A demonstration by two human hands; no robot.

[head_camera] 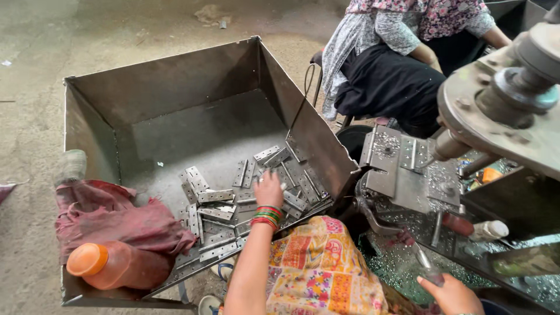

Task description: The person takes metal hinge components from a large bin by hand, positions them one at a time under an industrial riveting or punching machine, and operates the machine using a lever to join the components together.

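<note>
My left hand (269, 188), with red and green bangles at the wrist, reaches into a large grey metal bin (175, 81) and rests on a pile of flat metal hinges (233, 204) at the bin's near right corner. Whether its fingers grip a hinge is hidden by the back of the hand. My right hand (450, 293) sits at the lower right, closed around the metal lever handle (421, 259) of a drill press. A hinge (408, 154) lies on the drill press table (402, 186), among metal shavings.
A red cloth (111, 219) and an orange bottle (114, 265) lie on the bin's near left rim. Another person in a floral top (402, 52) sits behind the machine. The drill head (507, 93) overhangs at the right. Shavings cover the machine base.
</note>
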